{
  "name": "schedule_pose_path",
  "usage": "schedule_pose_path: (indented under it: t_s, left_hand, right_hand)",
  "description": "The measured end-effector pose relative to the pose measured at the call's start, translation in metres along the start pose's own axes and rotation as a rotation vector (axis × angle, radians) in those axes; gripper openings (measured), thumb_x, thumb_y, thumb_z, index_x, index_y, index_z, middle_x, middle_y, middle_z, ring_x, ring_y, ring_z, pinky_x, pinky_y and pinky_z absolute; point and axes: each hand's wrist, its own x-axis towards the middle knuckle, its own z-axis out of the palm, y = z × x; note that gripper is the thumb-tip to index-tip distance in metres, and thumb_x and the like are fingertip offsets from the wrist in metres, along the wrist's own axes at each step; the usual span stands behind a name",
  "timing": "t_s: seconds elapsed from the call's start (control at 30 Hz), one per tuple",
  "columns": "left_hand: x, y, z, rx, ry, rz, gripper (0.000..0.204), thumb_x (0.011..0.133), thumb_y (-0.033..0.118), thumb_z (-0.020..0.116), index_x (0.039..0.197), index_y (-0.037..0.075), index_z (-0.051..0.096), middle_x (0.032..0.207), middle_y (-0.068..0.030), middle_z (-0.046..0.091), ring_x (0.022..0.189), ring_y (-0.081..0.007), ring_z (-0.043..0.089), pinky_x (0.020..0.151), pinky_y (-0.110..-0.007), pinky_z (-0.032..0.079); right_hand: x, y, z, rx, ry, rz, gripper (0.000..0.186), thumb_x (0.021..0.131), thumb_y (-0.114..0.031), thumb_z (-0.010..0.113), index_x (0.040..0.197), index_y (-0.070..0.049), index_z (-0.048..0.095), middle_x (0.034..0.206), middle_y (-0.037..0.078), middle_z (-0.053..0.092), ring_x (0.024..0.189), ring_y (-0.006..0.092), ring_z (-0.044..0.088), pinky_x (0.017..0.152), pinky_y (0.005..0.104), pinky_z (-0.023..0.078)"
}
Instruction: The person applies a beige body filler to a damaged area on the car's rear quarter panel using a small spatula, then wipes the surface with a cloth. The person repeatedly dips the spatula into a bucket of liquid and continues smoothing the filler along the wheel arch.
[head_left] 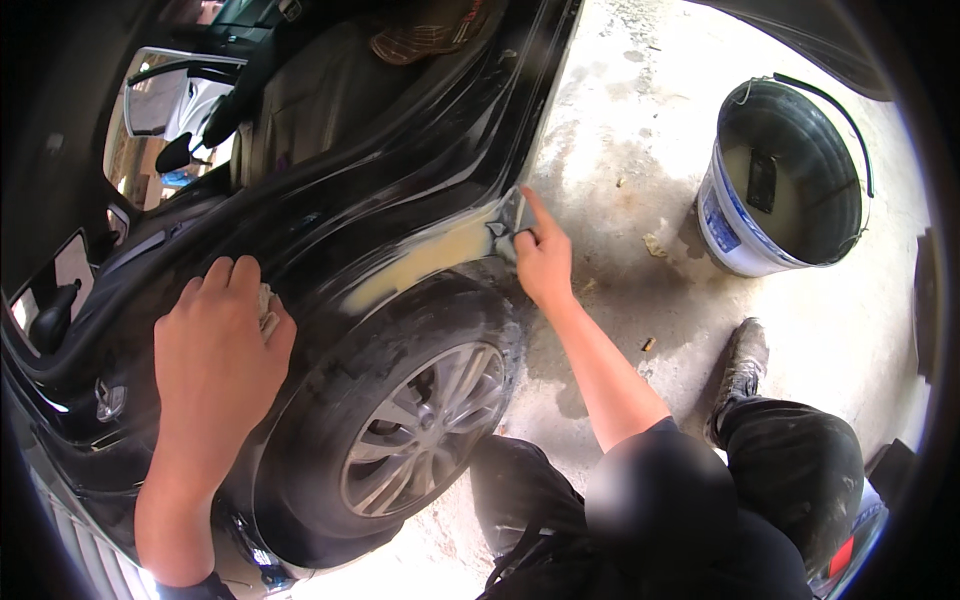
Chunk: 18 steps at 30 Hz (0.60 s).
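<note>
My left hand [215, 345] is raised over the black car's side, its fingers and thumb closed on a crumpled pale wad [267, 308]. My right hand [545, 262], well apart from it, has the index finger stretched out at the far end of the yellowish filler patch [415, 268]; I cannot tell whether its curled fingers grip anything. The patch, dulled along its edges, lies on the black car [310, 215] just above the wheel arch. Below it sits the tyre with a multi-spoke alloy wheel [425, 430]; its hub marking is too small for me to read. Beyond, on the concrete floor [620, 120], stands a white bucket [745, 258] with a blue label [718, 220], holding cloudy liquid and a dark rectangular block [762, 180]. A checked cap [425, 35] near the top bears reddish lettering.
</note>
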Motion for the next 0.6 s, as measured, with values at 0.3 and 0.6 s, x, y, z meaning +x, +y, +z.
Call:
schedule_pose_path:
  t_s: [0.3,0.6]
  left_hand:
    - [-0.002,-0.003,0.003,0.019,-0.016,-0.032,0.019,0.093,0.017,0.077,0.098,0.002,0.066,0.096,-0.0152,0.071,0.089,-0.0373,0.074,0.073,-0.049,0.061]
    - [-0.001,-0.003,0.001,0.01,-0.032,-0.042,0.02,0.093,0.019,0.078,0.098,0.001,0.068,0.097,-0.0158,0.072,0.089,-0.0378,0.075,0.075,-0.048,0.061]
  right_hand:
    - [-0.072,-0.082,0.026,0.141,-0.361,-0.044,0.101,0.083,-0.003,0.06,0.178,-0.024,0.036,0.065,0.018,0.06,0.053,0.0304,0.054,0.065,0.0355,0.054]
    - [-0.137,-0.142,0.058,0.13,-0.408,-0.49,0.108,0.074,-0.003,0.063,0.178,-0.017,0.036,0.056,0.015,0.055,0.055,0.0384,0.061,0.067,0.0457,0.057]
